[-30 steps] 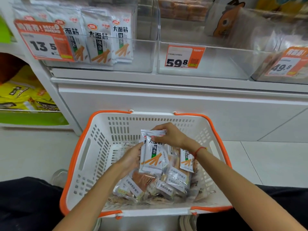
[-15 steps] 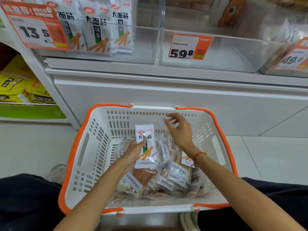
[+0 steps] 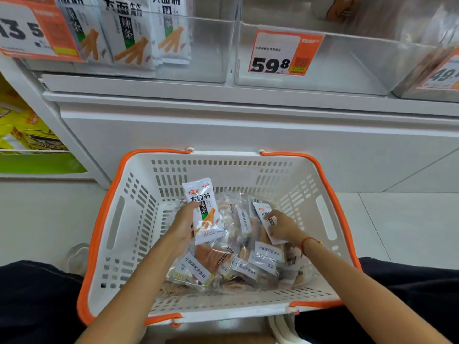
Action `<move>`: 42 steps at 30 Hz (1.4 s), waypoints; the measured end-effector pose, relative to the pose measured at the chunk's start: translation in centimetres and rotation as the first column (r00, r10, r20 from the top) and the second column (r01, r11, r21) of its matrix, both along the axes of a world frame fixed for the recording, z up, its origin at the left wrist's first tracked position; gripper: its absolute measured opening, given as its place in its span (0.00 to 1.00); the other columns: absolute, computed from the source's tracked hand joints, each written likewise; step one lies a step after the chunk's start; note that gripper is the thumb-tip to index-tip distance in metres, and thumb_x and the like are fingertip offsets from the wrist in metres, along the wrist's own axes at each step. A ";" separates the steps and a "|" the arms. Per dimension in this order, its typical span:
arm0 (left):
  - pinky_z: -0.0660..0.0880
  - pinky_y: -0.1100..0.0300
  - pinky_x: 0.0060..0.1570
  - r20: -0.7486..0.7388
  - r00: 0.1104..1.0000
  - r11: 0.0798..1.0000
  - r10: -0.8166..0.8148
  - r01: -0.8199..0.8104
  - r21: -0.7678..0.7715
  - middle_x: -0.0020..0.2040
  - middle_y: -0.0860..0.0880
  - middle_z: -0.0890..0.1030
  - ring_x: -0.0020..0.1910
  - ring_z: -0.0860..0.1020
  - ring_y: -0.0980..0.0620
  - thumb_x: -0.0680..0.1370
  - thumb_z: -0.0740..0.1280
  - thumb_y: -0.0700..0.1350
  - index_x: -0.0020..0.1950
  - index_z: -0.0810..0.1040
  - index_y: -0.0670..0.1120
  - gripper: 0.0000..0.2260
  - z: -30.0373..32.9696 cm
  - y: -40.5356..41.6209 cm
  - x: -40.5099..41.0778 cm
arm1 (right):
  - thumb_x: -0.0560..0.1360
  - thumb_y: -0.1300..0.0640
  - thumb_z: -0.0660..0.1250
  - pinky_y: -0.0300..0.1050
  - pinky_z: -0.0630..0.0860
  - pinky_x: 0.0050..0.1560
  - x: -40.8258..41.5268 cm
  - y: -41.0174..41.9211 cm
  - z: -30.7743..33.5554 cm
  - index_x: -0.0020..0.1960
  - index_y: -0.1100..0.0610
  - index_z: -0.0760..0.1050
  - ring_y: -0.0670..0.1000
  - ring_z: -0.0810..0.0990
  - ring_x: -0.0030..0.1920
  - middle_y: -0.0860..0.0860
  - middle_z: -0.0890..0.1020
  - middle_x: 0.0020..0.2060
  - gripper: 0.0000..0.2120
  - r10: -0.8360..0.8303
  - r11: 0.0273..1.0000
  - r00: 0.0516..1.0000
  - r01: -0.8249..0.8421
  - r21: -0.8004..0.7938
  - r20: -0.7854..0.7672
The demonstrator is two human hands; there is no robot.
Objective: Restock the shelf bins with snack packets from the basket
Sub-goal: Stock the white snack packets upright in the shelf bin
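White shelving with clear plastic bins (image 3: pixel 323 65) is seen directly behind a white slotted basket with orange rim (image 3: pixel 119 219). Just above the basket's heap of clear-wrapped snack packets (image 3: pixel 248 266), a white packet printed with orange sticks (image 3: pixel 206 212) is held upright by the left hand (image 3: pixel 182 225). Beside it, a second white packet (image 3: pixel 264 218) lying on the heap is pinched by the right hand (image 3: pixel 282 227).
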State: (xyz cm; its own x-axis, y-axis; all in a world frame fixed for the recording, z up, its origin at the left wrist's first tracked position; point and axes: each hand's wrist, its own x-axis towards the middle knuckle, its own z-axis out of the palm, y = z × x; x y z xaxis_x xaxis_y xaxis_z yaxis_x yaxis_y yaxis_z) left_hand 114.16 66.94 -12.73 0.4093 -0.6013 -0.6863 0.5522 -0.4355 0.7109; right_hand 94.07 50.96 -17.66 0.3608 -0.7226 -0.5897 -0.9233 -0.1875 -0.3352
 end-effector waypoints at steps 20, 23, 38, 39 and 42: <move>0.76 0.52 0.45 -0.047 0.993 0.990 0.111 -0.115 -0.082 0.47 0.39 0.81 0.44 0.79 0.42 0.81 0.53 0.45 0.58 0.76 0.41 0.14 5.2 0.7 -0.4 | 0.75 0.62 0.68 0.36 0.80 0.40 8.6 5.1 13.3 0.54 0.62 0.79 0.46 0.83 0.37 0.56 0.84 0.45 0.08 -0.233 0.903 0.740 -0.077 0.424 0.631; 0.74 0.46 0.55 -0.074 0.984 0.978 0.161 -0.169 -0.126 0.56 0.37 0.80 0.56 0.78 0.37 0.81 0.50 0.49 0.63 0.76 0.42 0.20 5.8 0.5 -0.7 | 0.70 0.61 0.74 0.41 0.81 0.37 9.7 7.2 12.4 0.50 0.59 0.77 0.47 0.82 0.32 0.58 0.84 0.42 0.10 -0.294 0.944 0.685 0.096 0.317 0.667; 0.76 0.49 0.53 0.170 0.972 0.935 0.160 -0.094 -0.341 0.58 0.37 0.78 0.56 0.78 0.40 0.80 0.57 0.41 0.65 0.70 0.40 0.14 12.4 -0.5 0.2 | 0.78 0.61 0.65 0.30 0.76 0.39 11.8 6.7 19.0 0.68 0.61 0.65 0.40 0.79 0.40 0.55 0.77 0.57 0.21 0.085 0.988 0.712 -0.152 0.035 0.697; 0.76 0.50 0.53 0.210 0.967 0.923 0.144 -0.055 -0.380 0.59 0.37 0.78 0.57 0.78 0.40 0.80 0.56 0.41 0.65 0.70 0.41 0.14 13.5 -0.7 0.5 | 0.78 0.62 0.63 0.28 0.74 0.37 12.0 6.6 20.2 0.64 0.59 0.70 0.38 0.79 0.38 0.50 0.79 0.52 0.14 0.125 0.983 0.681 -0.182 0.001 0.722; 0.76 0.51 0.56 0.343 0.931 0.881 0.127 0.053 -0.470 0.58 0.43 0.78 0.58 0.77 0.45 0.80 0.57 0.45 0.64 0.71 0.49 0.13 16.5 -1.1 1.3 | 0.79 0.62 0.62 0.29 0.74 0.41 12.6 6.4 23.0 0.54 0.49 0.71 0.34 0.78 0.42 0.45 0.79 0.47 0.09 0.235 0.971 0.594 -0.173 -0.163 0.770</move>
State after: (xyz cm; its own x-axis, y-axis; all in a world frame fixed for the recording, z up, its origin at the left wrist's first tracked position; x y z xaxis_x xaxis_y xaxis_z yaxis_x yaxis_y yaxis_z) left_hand 115.41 65.88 3.73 0.5971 -0.7907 -0.1348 0.2333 0.0104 0.9724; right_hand 106.71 57.40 5.34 0.8027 -0.5955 0.0313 -0.2521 -0.3865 -0.8871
